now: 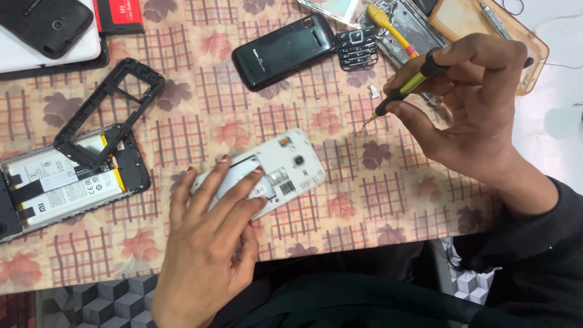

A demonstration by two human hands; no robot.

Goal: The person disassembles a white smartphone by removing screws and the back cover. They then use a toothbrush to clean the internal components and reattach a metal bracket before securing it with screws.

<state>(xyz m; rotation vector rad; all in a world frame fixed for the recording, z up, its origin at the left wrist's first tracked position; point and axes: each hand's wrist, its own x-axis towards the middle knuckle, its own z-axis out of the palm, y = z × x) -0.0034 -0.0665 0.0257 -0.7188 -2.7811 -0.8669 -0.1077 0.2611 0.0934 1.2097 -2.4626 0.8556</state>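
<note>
White plastic marks the phone that we are working on: it lies back-up near the table's front edge, its rear cover off and the inner parts exposed. Our left hand rests flat on its near end, fingers spread and pressing down on the casing, not curled around it. Our right hand is well apart from the phone, raised to the right and farther back, pinched shut on a small screwdriver with a yellow-green and black handle. The screwdriver tip points down and left toward the phone but does not touch it.

All items sit on a checked tablecloth with a leaf pattern. To the left lies an opened smartphone with its battery showing, and a black frame leans across its upper edge. Farther back, near the centre, we note a black phone lying face down, with a loose keypad just beside it on the right. Behind the right hand sits a tan tray, and a second yellow-handled screwdriver lies beside it.
</note>
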